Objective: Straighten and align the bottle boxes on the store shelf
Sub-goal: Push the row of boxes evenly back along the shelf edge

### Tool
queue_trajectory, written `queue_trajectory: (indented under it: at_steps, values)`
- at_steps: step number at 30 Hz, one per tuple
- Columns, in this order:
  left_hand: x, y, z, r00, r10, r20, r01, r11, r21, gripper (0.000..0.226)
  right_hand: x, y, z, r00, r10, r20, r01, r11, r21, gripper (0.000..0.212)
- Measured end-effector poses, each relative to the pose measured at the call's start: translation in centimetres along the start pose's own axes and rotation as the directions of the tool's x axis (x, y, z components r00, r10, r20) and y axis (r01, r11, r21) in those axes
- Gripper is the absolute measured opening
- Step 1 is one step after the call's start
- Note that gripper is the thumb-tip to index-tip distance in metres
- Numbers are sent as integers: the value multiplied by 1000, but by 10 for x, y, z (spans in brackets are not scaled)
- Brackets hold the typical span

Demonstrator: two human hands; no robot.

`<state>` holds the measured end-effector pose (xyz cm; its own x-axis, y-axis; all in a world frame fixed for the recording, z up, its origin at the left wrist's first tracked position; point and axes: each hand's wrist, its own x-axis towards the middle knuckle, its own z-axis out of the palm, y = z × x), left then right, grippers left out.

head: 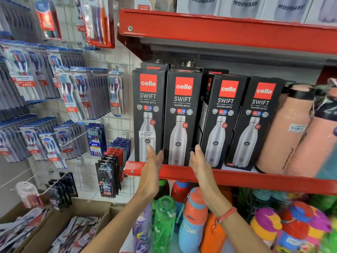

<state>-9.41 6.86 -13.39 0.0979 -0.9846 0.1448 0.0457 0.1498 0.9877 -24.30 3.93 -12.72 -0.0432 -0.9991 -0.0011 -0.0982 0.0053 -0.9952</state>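
Several tall black Cello Swift bottle boxes stand in a row on the red shelf. The second box from the left sits between my two hands. My left hand lies flat against its lower left edge, in the gap beside the leftmost box. My right hand presses flat on its lower right edge. The two boxes to the right are turned at an angle, showing their left sides. More boxes stand behind the front row.
Peach bottles lean at the right end of the shelf. Coloured plastic bottles fill the shelf below. Toothbrush packs hang on a wire grid at left. Cardboard cartons of packets sit lower left. A red shelf hangs overhead.
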Motion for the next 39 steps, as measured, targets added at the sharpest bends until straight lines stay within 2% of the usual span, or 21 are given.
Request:
queue_trajectory:
  at_steps: [1,2,6,8,10,12,14,16,18,20,22,25,27,29,31,33,37,39]
  values:
    - [0,0,1,1000,13,1,-13,1000,20,121,1,-1,0,1000,-4,-5,4,1000,-6,123]
    - [0,-1,1,1000,23,-5,-23,999,35,124,0,-2,-1,1000,-15,-5,15,1000,-8,127]
    - [1,-1,1,999,29,-15,-28,999,45,128,-1,-3,-3,999,-41,-2,41,998,-56,122]
    - [1,4,2,999,36,-21,-36,999,23,119,0,0,-7,999,-39,37,41,998,-47,109]
    - [3,11,3,992,87,-94,-89,996,-22,104,-1,-1,-12,996,-65,63,63,997,43,82]
    - [9,21,5,955,193,-223,-215,973,-78,87,-2,-1,-23,990,-139,-18,140,981,135,63]
    - [18,34,14,939,231,-255,-274,950,-149,73,-2,0,-39,961,-205,-186,239,954,179,43]
    - [27,42,35,973,185,-139,-212,954,-211,62,-1,0,-57,910,-243,-335,306,941,147,30]
    - [31,40,63,993,121,0,-120,978,-168,50,3,2,-73,889,-242,-389,304,946,108,27]
    - [30,29,91,992,110,54,-106,992,-71,40,10,9,-88,910,-213,-357,264,959,101,32]
    - [25,15,107,989,133,58,-134,991,24,46,16,14,-100,945,-163,-284,190,979,72,46]
    - [22,3,116,994,93,57,-96,994,55,49,23,16,-108,984,-72,-165,77,997,21,61]
    - [23,1,118,998,54,42,-57,997,57,71,26,15,-109,992,-48,-119,52,998,32,67]
    - [25,-1,118,1000,1,31,-3,999,41,94,26,13,-107,994,-48,-99,48,999,4,72]
    - [26,-3,117,999,-16,30,16,1000,13,104,26,14,-106,994,-46,-99,41,998,-49,81]
    - [25,-5,115,999,-21,24,21,1000,-9,112,26,13,-107,993,-31,-115,24,998,-61,90]
    - [17,-12,102,1000,-13,5,13,1000,-12,119,23,13,-101,991,-21,-136,22,1000,11,91]
    - [13,-15,95,1000,1,11,-1,1000,-12,123,19,15,-97,989,-25,-143,29,999,27,103]
